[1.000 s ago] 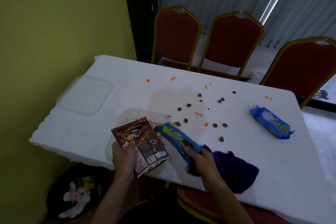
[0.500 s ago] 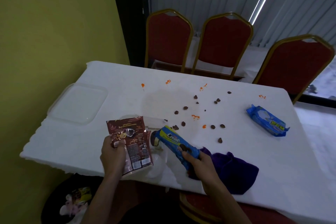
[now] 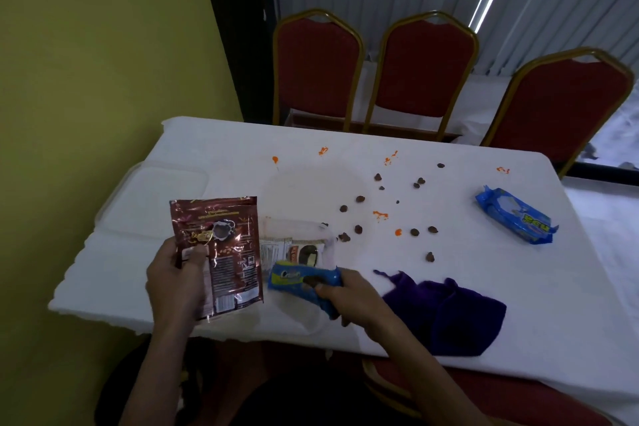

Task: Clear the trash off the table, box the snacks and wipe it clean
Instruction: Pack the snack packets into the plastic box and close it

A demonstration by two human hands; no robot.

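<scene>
Foil pouch (image 3: 221, 252), glossy brown, crinkled, upright in left hand (image 3: 174, 282), thumb and fingers pinched on its lower left side. Right hand (image 3: 349, 297) wrapped round blue cookie pack (image 3: 304, 282), shiny film, lying over clear plastic box (image 3: 297, 235) w/ a sachet inside, at table's (image 3: 518, 322) near edge. Flat clear lid (image 3: 162, 197) far left. Soft purple cloth (image 3: 446, 311) rumpled just right of that hand. Second blue pack (image 3: 517, 220) well apart, right side. Brown crumbs (image 3: 359, 199) & orange smears (image 3: 380, 215) mid-table; near right stretch bare.

On table (image 3: 449, 290): lid (image 3: 159, 197) far left, open box (image 3: 297, 239) at near edge, cloth (image 3: 446, 311) right of box, crumbs (image 3: 359, 228) behind, wrapped pack (image 3: 515, 220) far right.
</scene>
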